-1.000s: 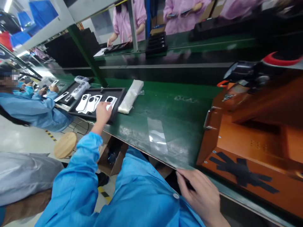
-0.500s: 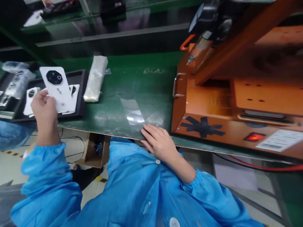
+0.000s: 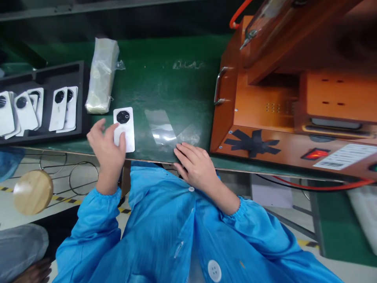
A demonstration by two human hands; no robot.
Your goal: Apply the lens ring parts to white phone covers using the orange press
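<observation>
A white phone back cover [image 3: 127,135] with a round black camera area lies on the green bench near its front edge. My left hand [image 3: 106,143] is over its left side, thumb and fingers apart; whether a fingertip touches it I cannot tell. My right hand [image 3: 194,163] rests on the bench edge with its fingers stretched out. Its fingertips reach the lower corner of a clear plastic film [image 3: 161,127], which lies flat and shiny. Another faint clear sheet [image 3: 189,135] lies just above those fingers.
At the left a black tray [image 3: 83,74] holds several white phone back covers, some overlapping. A long wrapped bundle [image 3: 101,78] lies between tray and cover. An orange machine [image 3: 226,127] with a lit red switch [image 3: 316,153] stands at the right. A wooden stool [image 3: 33,192] is below.
My left hand has carried a phone back cover from above the tray rightward to the bench and loosened its fingers. My right hand has stayed by the film. The view has shifted.
</observation>
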